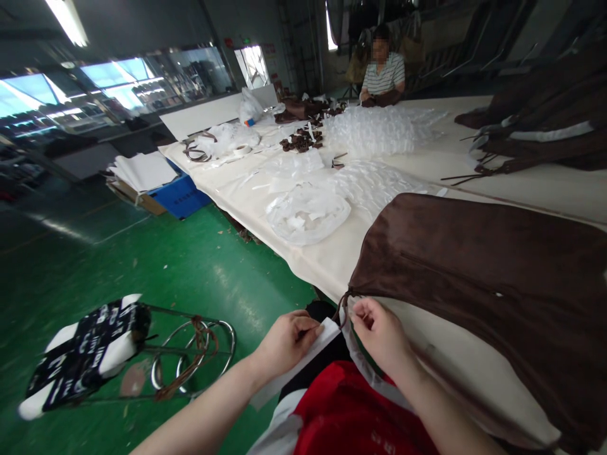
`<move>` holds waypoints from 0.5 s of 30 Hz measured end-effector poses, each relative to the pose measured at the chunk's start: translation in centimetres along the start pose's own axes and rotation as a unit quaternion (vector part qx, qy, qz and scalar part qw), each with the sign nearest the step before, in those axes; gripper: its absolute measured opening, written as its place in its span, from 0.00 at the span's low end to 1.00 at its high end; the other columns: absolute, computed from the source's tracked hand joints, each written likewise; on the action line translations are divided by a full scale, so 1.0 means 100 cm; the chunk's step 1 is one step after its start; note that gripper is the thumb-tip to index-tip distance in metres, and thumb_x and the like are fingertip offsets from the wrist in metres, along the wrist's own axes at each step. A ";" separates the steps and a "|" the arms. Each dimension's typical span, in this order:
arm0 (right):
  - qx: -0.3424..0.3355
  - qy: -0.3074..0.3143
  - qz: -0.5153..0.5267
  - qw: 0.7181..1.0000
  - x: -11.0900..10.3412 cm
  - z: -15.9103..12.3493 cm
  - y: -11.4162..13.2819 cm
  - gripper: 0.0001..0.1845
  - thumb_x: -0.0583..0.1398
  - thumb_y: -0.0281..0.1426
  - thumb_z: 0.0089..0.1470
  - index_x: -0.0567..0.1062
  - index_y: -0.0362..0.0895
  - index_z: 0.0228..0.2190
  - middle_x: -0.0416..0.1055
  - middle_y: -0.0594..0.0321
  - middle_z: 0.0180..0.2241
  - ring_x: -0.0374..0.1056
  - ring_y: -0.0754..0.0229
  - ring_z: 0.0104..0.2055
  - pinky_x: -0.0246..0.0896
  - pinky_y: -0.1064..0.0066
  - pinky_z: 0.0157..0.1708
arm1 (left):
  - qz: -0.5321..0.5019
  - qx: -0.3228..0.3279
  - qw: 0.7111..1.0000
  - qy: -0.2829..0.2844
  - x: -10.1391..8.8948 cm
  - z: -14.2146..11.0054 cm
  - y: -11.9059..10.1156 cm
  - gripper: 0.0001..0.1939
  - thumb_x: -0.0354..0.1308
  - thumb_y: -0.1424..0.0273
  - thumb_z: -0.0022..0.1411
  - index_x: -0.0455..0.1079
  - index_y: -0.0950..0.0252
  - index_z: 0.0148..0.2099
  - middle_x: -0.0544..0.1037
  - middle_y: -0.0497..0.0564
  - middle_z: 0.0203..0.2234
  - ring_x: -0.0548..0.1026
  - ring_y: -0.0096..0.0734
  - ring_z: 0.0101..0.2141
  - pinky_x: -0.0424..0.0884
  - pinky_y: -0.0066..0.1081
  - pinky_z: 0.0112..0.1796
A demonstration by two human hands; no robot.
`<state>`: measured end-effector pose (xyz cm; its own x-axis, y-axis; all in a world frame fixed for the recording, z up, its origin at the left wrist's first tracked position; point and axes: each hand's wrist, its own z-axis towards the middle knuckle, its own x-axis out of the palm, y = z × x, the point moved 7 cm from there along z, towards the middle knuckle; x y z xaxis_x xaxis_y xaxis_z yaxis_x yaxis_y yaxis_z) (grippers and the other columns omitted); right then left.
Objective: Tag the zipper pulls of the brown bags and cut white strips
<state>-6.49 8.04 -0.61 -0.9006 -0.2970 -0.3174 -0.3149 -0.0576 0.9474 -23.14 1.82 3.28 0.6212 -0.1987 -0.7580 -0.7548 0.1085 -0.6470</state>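
Note:
A large dark brown cloth bag point(465, 253) with a drawcord lies at the right of the table, its pale opening facing me. My left hand point(291, 338) pinches a white strip point(328, 330) beside the bag's near-left corner. Just right of it, my right hand point(377, 325) has its thumb and fingertips closed at the white edge of the opening, next to the brown cord point(345, 303). Its fingertips hide exactly what lies between them. From there a translucent white band point(358, 360) hangs down over my lap.
Across the table point(327, 265) lie a clear plastic bag of white scraps point(308, 215), bubble-like plastic sheeting point(384, 129) and brown cloth pieces point(303, 138). More brown bags point(545, 133) are piled right. A person point(384, 72) sits beyond. A stool point(95, 347) and blue box point(183, 194) stand left.

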 end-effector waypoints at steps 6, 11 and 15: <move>-0.354 0.137 -0.315 0.869 0.010 -0.001 0.061 0.30 0.61 0.23 0.51 0.68 0.48 0.56 0.62 0.59 0.61 0.51 0.50 0.64 0.44 0.54 0.64 | 0.048 0.033 0.998 0.000 -0.012 -0.004 0.008 0.18 0.46 0.66 0.70 0.75 0.65 0.35 0.73 0.51 0.28 0.71 0.28 0.30 0.65 0.25 0.32; -0.378 0.202 -0.361 0.828 0.033 0.018 0.060 0.10 0.67 0.33 0.51 0.79 0.47 0.37 0.77 0.62 0.35 0.68 0.56 0.47 0.46 0.58 0.62 | 0.078 0.036 0.996 -0.005 -0.015 -0.002 0.014 0.18 0.45 0.66 0.70 0.76 0.64 0.38 0.72 0.51 0.27 0.71 0.28 0.30 0.64 0.25 0.31; -0.393 0.207 -0.398 0.803 0.044 0.025 0.060 0.05 0.66 0.33 0.52 0.81 0.47 0.26 0.73 0.64 0.25 0.68 0.58 0.38 0.48 0.60 0.60 | 0.063 0.036 0.997 -0.009 -0.015 0.002 0.009 0.19 0.46 0.66 0.70 0.74 0.65 0.32 0.71 0.50 0.24 0.69 0.27 0.28 0.63 0.25 0.30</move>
<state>-13.06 8.78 3.55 -0.2791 -0.1506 -0.9484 -0.3088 -0.9211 0.2371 -24.67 2.44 3.82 0.5258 -0.1615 -0.8351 -0.8111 0.2006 -0.5495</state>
